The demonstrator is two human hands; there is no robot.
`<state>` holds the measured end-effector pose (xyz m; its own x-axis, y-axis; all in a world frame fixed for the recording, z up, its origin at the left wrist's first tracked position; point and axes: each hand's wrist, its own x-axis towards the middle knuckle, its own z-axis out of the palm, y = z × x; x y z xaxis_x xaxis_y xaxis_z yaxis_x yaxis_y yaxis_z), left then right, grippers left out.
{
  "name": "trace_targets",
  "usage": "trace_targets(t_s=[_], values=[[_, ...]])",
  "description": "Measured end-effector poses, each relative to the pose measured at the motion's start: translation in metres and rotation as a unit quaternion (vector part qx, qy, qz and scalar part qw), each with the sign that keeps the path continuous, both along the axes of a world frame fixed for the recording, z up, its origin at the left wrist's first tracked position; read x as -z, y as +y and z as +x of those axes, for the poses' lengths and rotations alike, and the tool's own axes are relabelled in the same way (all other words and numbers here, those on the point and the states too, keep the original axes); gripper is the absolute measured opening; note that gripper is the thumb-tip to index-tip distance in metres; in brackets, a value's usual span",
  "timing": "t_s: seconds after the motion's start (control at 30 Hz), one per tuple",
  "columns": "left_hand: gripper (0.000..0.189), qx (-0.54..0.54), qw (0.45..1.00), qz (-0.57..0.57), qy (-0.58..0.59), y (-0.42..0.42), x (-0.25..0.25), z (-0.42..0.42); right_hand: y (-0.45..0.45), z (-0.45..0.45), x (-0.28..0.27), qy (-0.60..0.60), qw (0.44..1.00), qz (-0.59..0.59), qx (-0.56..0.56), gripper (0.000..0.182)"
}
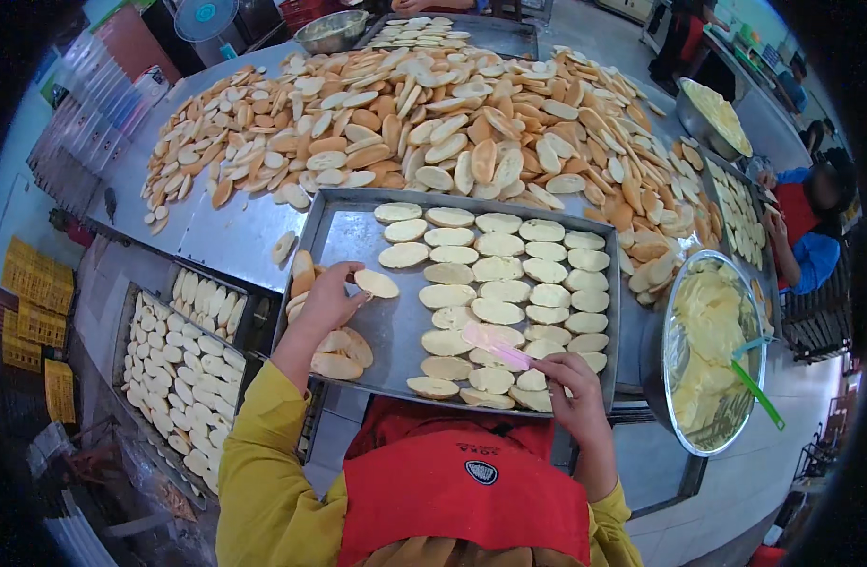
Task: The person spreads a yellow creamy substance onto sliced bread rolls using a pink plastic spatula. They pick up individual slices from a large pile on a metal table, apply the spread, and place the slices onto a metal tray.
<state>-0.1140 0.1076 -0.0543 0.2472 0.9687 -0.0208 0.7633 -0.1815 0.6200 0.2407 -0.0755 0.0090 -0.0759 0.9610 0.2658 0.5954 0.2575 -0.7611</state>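
My left hand (334,298) holds a cream-coated oval bread slice (376,283) by its edge, over the left part of a metal baking tray (398,333). Uncoated bread slices (337,365) lie in the tray's left side, close to my left wrist. Coated slices (500,289) lie in rows across the middle and right of the tray. My right hand (571,386) grips a pink spatula (500,347), its blade above the coated slices. Right of the tray stands a metal bowl of pale yellow cream (710,319), with a green-handled utensil (757,395) in it.
A large heap of bread slices (476,120) covers the table behind the tray. Filled trays (182,375) stand low at the left. Another cream bowl (713,117) is at the back right, near a co-worker in a red apron (795,220). Yellow crates (40,305) are far left.
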Motion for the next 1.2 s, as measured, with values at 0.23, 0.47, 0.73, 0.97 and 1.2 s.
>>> trace_targets(t_s=[0.23, 0.47, 0.73, 0.97, 1.2], values=[[0.048, 0.069, 0.98, 0.088, 0.163, 0.013, 0.012, 0.02, 0.003, -0.006, 0.004, 0.005, 1.0, -0.011, -0.015, 0.038], [0.041, 0.038, 0.983, 0.114, 0.137, 0.013, -0.024, -0.005, -0.014, 0.032, -0.011, -0.013, 0.998, -0.006, 0.066, 0.041], [0.025, 0.086, 0.952, 0.031, 0.294, -0.018, -0.039, -0.016, -0.057, 0.143, -0.084, -0.385, 0.85, -0.084, 0.35, 0.026], [0.049, 0.165, 0.941, 0.07, 0.288, -0.02, -0.012, -0.027, -0.096, 0.224, -0.075, -0.512, 0.729, -0.265, 0.37, 0.019], [0.046, 0.148, 0.919, 0.106, 0.349, -0.022, -0.012, -0.014, -0.091, 0.231, -0.029, -0.548, 0.709, -0.333, 0.294, 0.016]])
